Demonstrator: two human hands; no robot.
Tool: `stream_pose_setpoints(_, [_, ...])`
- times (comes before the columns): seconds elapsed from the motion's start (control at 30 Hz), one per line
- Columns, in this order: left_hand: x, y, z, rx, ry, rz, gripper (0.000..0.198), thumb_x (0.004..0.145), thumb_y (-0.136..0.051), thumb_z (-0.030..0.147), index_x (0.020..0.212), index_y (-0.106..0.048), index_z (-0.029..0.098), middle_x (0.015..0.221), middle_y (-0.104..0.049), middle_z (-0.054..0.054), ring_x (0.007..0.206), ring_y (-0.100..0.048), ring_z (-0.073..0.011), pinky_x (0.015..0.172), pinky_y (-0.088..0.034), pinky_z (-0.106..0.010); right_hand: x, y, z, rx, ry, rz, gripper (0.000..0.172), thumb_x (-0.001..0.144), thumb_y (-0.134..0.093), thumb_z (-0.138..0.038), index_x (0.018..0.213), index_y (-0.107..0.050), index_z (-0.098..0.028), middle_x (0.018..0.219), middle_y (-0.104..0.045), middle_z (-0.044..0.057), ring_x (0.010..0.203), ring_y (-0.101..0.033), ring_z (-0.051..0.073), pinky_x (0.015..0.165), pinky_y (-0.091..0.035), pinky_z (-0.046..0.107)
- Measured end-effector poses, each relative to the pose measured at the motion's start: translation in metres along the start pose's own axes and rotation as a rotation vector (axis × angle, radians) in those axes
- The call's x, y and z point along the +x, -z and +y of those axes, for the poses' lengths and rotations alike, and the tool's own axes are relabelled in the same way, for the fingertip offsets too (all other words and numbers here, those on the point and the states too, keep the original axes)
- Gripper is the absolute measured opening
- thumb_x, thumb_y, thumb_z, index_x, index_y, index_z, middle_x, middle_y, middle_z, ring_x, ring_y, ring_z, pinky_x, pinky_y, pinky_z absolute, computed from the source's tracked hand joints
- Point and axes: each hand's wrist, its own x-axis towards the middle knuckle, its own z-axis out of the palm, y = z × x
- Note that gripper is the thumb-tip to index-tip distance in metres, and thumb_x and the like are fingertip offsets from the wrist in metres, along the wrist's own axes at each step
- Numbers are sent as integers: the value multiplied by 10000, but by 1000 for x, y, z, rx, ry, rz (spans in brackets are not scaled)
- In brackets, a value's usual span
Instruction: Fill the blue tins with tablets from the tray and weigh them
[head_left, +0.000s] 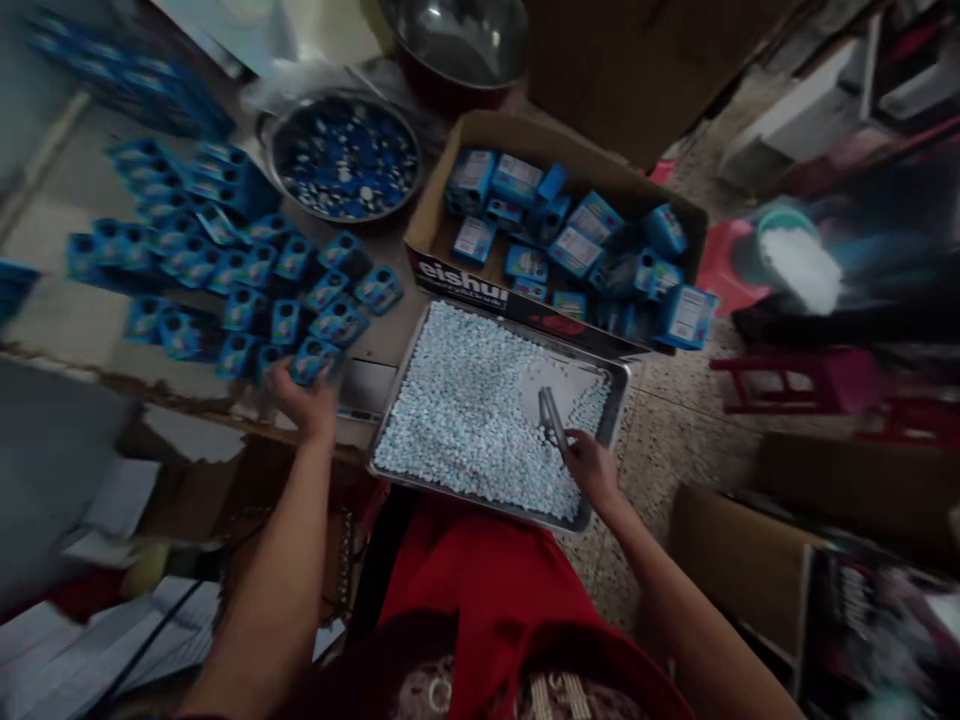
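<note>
My left hand [306, 398] reaches to the near edge of a spread of small blue open boxes [225, 270] on the table and closes on one blue box [315, 360]. My right hand [591, 466] hovers over a metal tray [619, 405] filled with tiny pale blue-white pellets [472, 410] and grips a small metal scoop or tweezers [553, 418] whose tip points into a bare patch of the tray.
A cardboard carton [442, 210] holds closed blue boxes [577, 250] behind the tray. A round metal pan [345, 155] with blue and white bits sits behind the table spread. A red stool [795, 380] and a bucket [795, 260] stand at right on the speckled floor.
</note>
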Motion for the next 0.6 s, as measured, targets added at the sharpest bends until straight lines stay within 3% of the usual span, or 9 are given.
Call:
stream_pose_setpoints(0.07, [9,-8,11,44,-27,3,575,806,-737,297,1281,-506,72,1338,-526,-227,1317,-479,-361,1145,-357,-557,-2,2,2,-207,-16,9,386,912,-519,-202,1264,-676,-186,902,-754,90,788,-677,190,638,-366,254])
stream_pose_setpoints(0.17, [5,6,32,175,-145,93,699,802,-771,335,1393,-477,105,1438,-477,-206,1365,-453,-390,1138,-358,-562,-8,1,10,-371,33,-14,339,954,-485,-170,1252,-646,-168,1021,-740,134,930,-679,223,690,-387,273])
stream_pose_setpoints(0.23, [-15,18,47,244,-278,147,685,845,-744,403,1421,-484,141,1475,-456,-192,1384,-433,-393,1140,-346,-575,-15,-7,12,-385,84,-88,317,976,-436,-132,1239,-611,-147,1046,-732,147,950,-675,227,702,-394,283])
stream_pose_setpoints(0.3, [-51,18,59,232,-452,39,548,915,-663,422,1372,-539,148,1412,-524,-190,1347,-476,-365,1136,-359,-565,-21,-21,7,-361,115,-162,340,983,-382,-75,1263,-566,-134,1067,-728,149,931,-679,216,698,-403,284])
stream_pose_setpoints(0.37, [-99,2,65,136,-651,-274,465,952,-604,432,1323,-569,155,1333,-595,-187,1308,-529,-342,1149,-372,-553,-25,-38,-6,-325,127,-194,385,970,-356,-22,1294,-534,-129,1081,-727,150,906,-688,207,696,-417,283])
stream_pose_setpoints(0.43, [-148,-25,67,41,-720,-473,583,930,-615,514,1384,-522,160,1404,-555,-217,1378,-481,-381,1190,-306,-609,-24,-56,-24,-287,115,-196,411,941,-382,3,1297,-532,-137,1063,-730,147,887,-699,210,700,-440,284])
stream_pose_setpoints(0.5, [-185,-58,68,-15,-711,-572,691,923,-623,527,1485,-428,175,1522,-454,-236,1468,-379,-411,1202,-255,-651,-16,-73,-44,-243,97,-187,435,905,-423,16,1292,-535,-148,1046,-730,142,884,-707,218,711,-464,287])
stream_pose_setpoints(0.6, [-210,-105,83,-88,-679,-555,756,914,-657,477,1540,-367,167,1577,-373,-256,1520,-289,-419,1207,-242,-657,2,-91,-69,-162,76,-156,457,902,-473,-25,1342,-493,-143,1030,-733,129,895,-712,225,715,-475,286])
